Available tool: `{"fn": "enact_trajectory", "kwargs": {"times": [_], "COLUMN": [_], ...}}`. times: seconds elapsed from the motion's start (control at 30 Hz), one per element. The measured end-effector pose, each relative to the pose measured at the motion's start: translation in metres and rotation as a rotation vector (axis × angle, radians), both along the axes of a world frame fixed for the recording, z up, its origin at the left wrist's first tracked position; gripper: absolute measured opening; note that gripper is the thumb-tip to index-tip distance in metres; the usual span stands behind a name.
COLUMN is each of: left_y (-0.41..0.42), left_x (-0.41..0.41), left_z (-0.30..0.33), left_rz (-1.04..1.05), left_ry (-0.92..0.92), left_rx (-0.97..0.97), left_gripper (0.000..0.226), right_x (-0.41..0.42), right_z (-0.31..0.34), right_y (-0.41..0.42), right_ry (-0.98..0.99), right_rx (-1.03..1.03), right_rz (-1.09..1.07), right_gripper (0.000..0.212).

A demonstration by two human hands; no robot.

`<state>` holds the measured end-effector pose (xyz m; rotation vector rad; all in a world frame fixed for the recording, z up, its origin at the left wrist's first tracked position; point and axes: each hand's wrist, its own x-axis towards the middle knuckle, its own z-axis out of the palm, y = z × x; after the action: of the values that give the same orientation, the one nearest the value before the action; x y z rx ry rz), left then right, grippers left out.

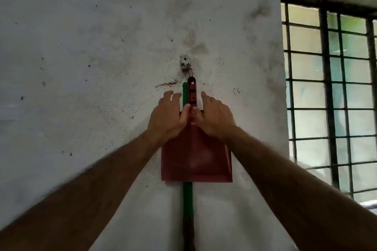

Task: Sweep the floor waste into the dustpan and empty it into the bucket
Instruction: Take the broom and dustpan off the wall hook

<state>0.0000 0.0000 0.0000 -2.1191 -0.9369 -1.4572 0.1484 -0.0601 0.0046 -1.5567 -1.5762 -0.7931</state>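
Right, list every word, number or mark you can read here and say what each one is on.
"C6" or similar: a faint handwritten scribble on the wall, right of the right hand; too faint to read for certain.
Red dustpan: no readable text.
Green handle behind it: no readable text.

Both bare forearms raised and stretched forward, converging toward the middle of the view. Left hand [168,116] palm-forward with fingers spread and pointing up, thumb angled inward to the right. Right hand [214,117] mirrored just beside it, fingers up and loosely parted, thumb turned in to the left, the two thumb tips nearly meeting.
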Motion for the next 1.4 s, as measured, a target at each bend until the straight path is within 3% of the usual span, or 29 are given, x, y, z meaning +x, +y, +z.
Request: {"fn": "enact_trajectory", "kwargs": {"times": [0.17, 0.43, 0.53, 0.8, 0.93, 1.07, 1.17, 1.4], "left_y": [0.030, 0.048, 0.049, 0.019, 0.006, -0.008, -0.018, -0.027], "left_x": [0.010, 0.006, 0.012, 0.028, 0.026, 0.017, 0.005, -0.023], "left_z": [0.025, 0.052, 0.063, 0.128, 0.146, 0.143, 0.121, 0.072], "left_rz": [-0.059, -0.138, -0.189, -0.463, -0.437, -0.445, -0.471, -0.419], "left_ry": [0.003, -0.019, -0.073, -0.490, -0.392, -0.375, -0.326, -0.106], "left_rx": [-0.334, -0.466, -0.432, -0.464, -0.484, -0.520, -0.620, -0.701], "left_gripper": [0.056, 0.030, 0.034, 0.028, 0.033, 0.022, 0.032, 0.027], "right_x": [-0.003, 0.014, 0.026, 0.034, 0.028, 0.020, 0.017, 0.010], "right_z": [0.026, 0.050, 0.067, 0.108, 0.127, 0.119, 0.096, 0.039], "right_y": [0.033, 0.056, 0.054, 0.051, 0.042, 0.030, 0.020, 0.020], "right_ry": [0.179, 0.308, 0.318, 0.394, 0.448, 0.385, 0.301, 0.297], "right_rx": [-0.163, -0.236, -0.219, -0.128, -0.090, -0.189, -0.308, -0.517], "right_rz": [0.084, 0.318, 0.395, 0.534, 0.650, 0.699, 0.747, 0.771], "right_gripper": [0.054, 0.041, 0.037, 0.041, 0.032, 0.020, 0.015, 0.037]}}
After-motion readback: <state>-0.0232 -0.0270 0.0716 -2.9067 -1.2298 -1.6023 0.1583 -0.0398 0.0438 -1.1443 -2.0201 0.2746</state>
